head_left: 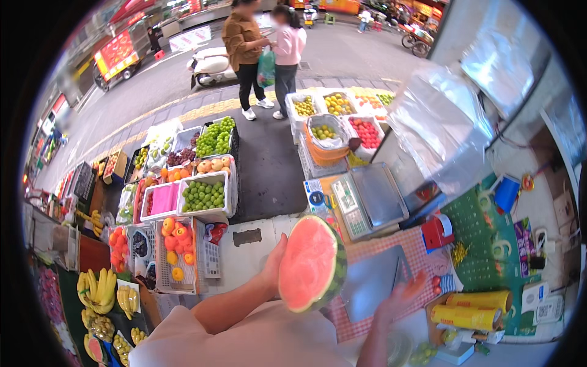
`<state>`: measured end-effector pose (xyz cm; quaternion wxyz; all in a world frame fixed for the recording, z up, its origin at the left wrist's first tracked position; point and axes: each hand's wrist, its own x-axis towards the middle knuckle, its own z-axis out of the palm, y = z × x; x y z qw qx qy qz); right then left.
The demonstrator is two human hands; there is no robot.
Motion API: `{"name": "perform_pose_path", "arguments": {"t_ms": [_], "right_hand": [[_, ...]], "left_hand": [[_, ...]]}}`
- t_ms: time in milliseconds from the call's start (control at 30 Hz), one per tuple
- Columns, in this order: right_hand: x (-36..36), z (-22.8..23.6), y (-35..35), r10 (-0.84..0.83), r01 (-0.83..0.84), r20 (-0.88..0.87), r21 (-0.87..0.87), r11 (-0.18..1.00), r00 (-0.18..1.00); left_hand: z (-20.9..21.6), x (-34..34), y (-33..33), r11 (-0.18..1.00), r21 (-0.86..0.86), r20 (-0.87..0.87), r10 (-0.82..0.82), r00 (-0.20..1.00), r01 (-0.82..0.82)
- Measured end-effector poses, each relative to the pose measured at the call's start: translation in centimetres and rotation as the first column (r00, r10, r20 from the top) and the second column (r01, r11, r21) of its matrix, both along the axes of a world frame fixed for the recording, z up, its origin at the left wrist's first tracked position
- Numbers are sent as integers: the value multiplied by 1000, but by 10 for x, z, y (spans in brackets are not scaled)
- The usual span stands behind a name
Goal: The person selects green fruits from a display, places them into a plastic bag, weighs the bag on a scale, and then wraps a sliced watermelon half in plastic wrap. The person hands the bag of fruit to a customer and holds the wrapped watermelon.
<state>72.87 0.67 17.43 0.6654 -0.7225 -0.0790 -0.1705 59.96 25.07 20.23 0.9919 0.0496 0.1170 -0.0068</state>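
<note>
My left hand point(275, 262) is closed against the left side of a cut watermelon half point(307, 264), holding it up in front of me. Its red flesh faces left and toward me, while the striped green rind shows on the right. My right hand point(408, 292), slightly blurred, has its fingers apart and holds nothing. It hovers over the right part of a red-checked cloth point(420, 244). A flat grey-blue board point(376, 282) lies on that cloth, between the watermelon and my right hand. What is on its far edge is too blurred to name.
A weighing scale point(367, 202) stands beyond the board, beside hanging clear plastic bags point(437, 122). Yellow film rolls point(468, 316) lie at right. Crates of green fruit point(203, 194) and peaches point(177, 235) stand at left, bananas point(98, 290) lower left. Two people point(244, 43) stand beyond.
</note>
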Motion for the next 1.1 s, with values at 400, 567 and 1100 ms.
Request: {"name": "perform_pose_path", "arguments": {"t_ms": [400, 567, 1100], "right_hand": [[-65, 55, 296, 742, -701, -156, 248, 668, 652], [-56, 12, 337, 777, -472, -294, 658, 587, 556], [31, 8, 375, 923, -180, -275, 927, 329, 270]], "left_hand": [[-25, -20, 189, 965, 21, 54, 259, 964, -260], [-21, -23, 241, 953, 38, 7, 301, 954, -301], [25, 64, 353, -114, 948, 310, 535, 786, -296]]}}
